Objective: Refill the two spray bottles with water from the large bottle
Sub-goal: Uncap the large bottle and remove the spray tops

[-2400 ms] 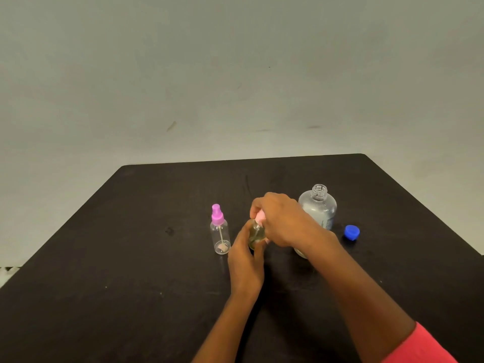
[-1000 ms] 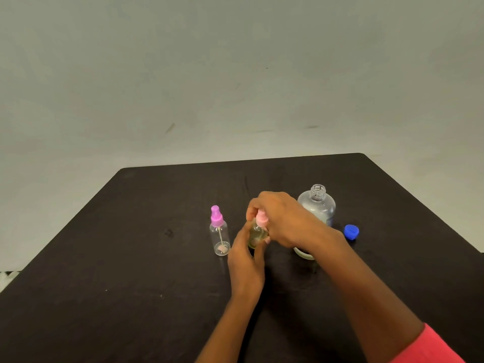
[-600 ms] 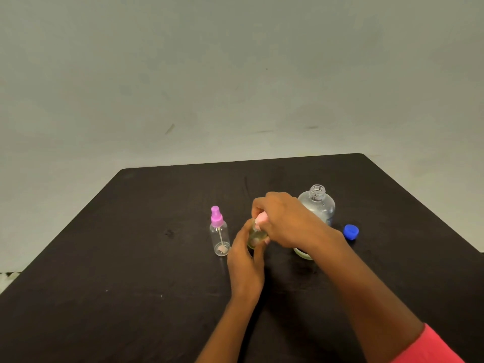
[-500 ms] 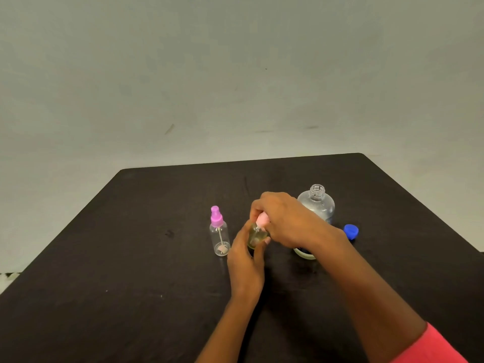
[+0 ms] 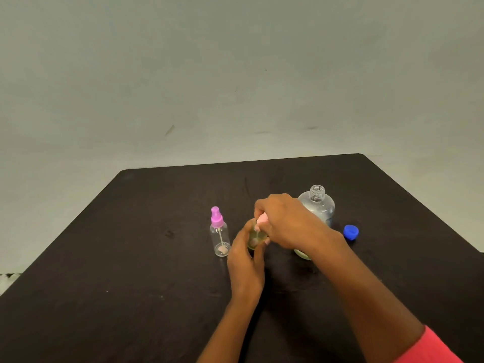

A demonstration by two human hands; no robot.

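A small clear spray bottle (image 5: 255, 235) with a light pink spray head (image 5: 262, 220) stands at the table's middle. My left hand (image 5: 246, 263) wraps around its body from the near side. My right hand (image 5: 286, 221) is closed over the pink spray head from above. A second small spray bottle (image 5: 220, 235) with a magenta head stands free just to the left. The large clear bottle (image 5: 318, 205), uncapped, stands behind my right wrist, its lower part hidden. Its blue cap (image 5: 351, 232) lies to the right.
All of this rests on a dark brown table (image 5: 131, 258) whose far edge meets a plain grey wall. The table's right edge runs diagonally close to the blue cap.
My right hand has shifted slightly around the pink spray head, as if turning it. My left hand and the other objects have stayed in place.
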